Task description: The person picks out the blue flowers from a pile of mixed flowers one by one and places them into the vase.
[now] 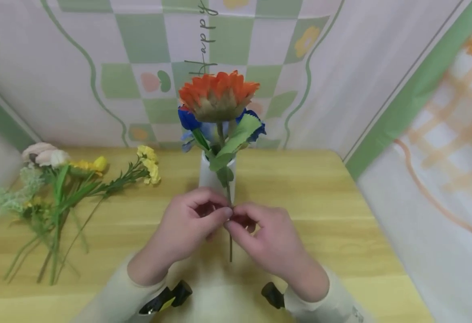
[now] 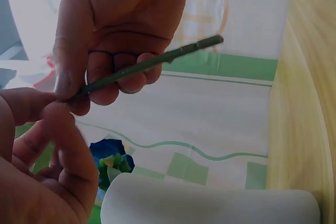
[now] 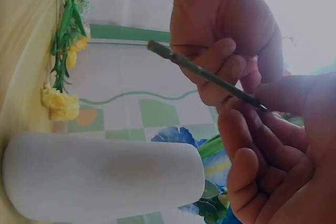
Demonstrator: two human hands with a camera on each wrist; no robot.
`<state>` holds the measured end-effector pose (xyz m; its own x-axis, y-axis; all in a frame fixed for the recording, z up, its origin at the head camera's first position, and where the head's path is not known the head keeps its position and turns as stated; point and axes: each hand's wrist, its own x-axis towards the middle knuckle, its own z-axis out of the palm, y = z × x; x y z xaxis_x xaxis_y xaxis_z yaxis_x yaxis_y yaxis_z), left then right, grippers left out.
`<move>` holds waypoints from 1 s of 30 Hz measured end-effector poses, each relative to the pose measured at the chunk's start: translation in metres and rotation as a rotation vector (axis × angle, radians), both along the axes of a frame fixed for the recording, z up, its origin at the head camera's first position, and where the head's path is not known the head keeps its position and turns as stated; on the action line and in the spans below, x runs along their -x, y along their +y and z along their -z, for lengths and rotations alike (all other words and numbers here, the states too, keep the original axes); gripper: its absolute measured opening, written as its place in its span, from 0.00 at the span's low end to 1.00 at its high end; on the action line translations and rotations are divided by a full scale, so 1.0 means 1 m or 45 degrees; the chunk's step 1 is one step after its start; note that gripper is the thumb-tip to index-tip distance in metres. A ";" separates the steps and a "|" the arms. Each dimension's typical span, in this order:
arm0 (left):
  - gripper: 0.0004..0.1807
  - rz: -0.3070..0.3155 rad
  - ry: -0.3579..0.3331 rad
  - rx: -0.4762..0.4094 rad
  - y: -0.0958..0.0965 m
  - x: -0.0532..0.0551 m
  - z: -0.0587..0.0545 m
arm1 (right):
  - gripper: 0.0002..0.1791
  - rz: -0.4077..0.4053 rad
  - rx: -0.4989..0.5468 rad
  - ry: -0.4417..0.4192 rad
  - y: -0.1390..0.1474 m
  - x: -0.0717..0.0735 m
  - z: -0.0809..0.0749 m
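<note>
An orange flower (image 1: 219, 96) with a long thin green stem (image 2: 157, 64) stands upright between both hands. My left hand (image 1: 187, 224) pinches the stem between thumb and fingers from the left. From the right, my right hand (image 1: 274, 237) pinches it at almost the same height, the thumb tips close together. The stem's lower end sticks out below the fingers. Behind the stem is a white vase (image 3: 105, 177), partly covered by flower and hands in the head view. Blue flowers (image 1: 188, 120) with green leaves stand in the vase, half hidden by the orange bloom.
To the left on the wooden table (image 1: 312, 188) lies a loose pile of flowers, with a pale pink bloom (image 1: 38, 152), yellow blossoms (image 1: 151, 163) and several green stems. A checkered cloth (image 1: 147, 40) hangs behind the table. Black wrist devices (image 1: 182, 292) show below the sleeves.
</note>
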<state>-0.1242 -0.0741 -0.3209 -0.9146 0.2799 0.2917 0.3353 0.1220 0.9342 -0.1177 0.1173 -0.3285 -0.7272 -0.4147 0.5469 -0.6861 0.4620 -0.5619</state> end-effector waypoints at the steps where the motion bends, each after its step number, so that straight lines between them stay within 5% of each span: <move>1: 0.01 -0.005 0.008 0.024 0.001 0.001 0.000 | 0.04 0.006 -0.004 0.011 0.001 0.000 0.000; 11: 0.02 -0.020 0.158 0.139 0.005 0.000 0.003 | 0.05 -0.021 -0.144 0.063 0.007 0.001 -0.001; 20: 0.04 0.030 0.161 0.173 0.004 -0.008 0.008 | 0.04 0.091 0.031 -0.016 0.015 0.002 -0.010; 30: 0.05 0.063 0.332 0.198 0.005 -0.010 0.011 | 0.03 0.180 0.105 -0.275 0.013 0.001 -0.019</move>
<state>-0.1145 -0.0687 -0.3321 -0.7986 0.3818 0.4652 0.5705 0.2341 0.7872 -0.1189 0.1307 -0.3099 -0.8783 -0.2610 0.4006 -0.4780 0.4912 -0.7281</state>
